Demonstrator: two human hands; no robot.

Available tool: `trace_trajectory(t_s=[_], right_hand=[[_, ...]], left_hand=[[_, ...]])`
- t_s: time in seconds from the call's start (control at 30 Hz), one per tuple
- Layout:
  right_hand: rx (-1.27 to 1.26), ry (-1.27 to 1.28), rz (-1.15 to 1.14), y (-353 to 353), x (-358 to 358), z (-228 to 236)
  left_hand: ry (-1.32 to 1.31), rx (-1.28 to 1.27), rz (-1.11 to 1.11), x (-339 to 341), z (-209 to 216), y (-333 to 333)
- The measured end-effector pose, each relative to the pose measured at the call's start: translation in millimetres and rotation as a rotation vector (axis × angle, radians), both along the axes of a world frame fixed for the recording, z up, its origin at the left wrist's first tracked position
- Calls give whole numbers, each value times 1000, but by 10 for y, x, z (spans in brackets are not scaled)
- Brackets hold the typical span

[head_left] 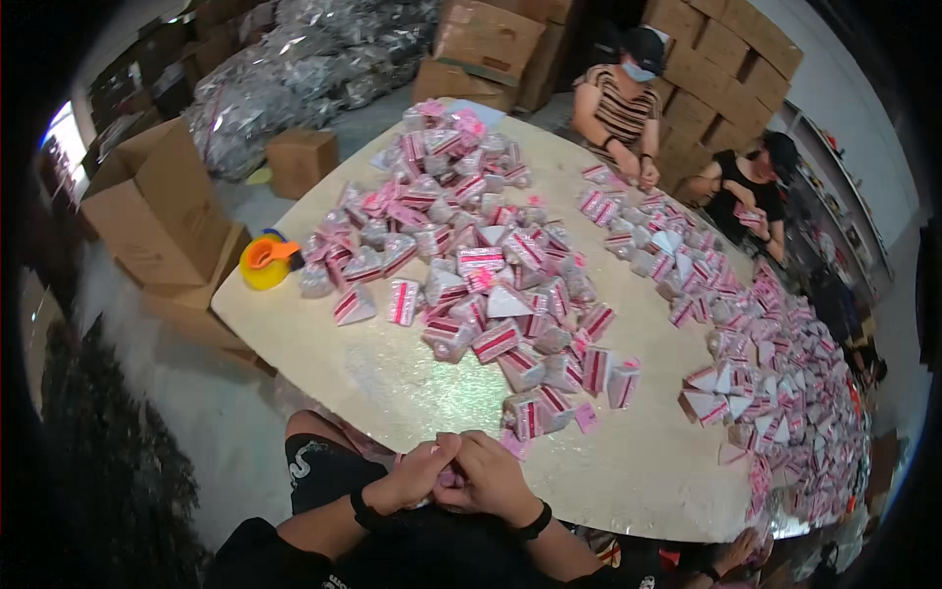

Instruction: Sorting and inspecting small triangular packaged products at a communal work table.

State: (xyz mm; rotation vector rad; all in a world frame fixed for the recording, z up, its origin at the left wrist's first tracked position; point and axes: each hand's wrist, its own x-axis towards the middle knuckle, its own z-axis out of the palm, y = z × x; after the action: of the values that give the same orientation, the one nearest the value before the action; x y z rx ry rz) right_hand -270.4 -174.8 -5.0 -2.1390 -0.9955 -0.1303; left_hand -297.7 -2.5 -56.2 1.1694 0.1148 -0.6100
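Both hands together at bottom centre of frame, left hand and right hand pinched on one small pink packet, mostly hidden between the fingers. Looks like mid-fold or sealing. Next likely needs a fresh one from the packet pile on the table, centre frame.
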Motion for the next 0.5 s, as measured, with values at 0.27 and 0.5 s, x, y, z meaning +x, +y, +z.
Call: trace_trajectory(t_s=[0.27, 0.5], right_hand=[[-33, 80, 151, 174, -27, -127], [171, 251, 160, 89, 56, -83]], left_hand=[[70, -82, 192, -298, -40, 61], [-20, -190, 280, -311, 88, 170]])
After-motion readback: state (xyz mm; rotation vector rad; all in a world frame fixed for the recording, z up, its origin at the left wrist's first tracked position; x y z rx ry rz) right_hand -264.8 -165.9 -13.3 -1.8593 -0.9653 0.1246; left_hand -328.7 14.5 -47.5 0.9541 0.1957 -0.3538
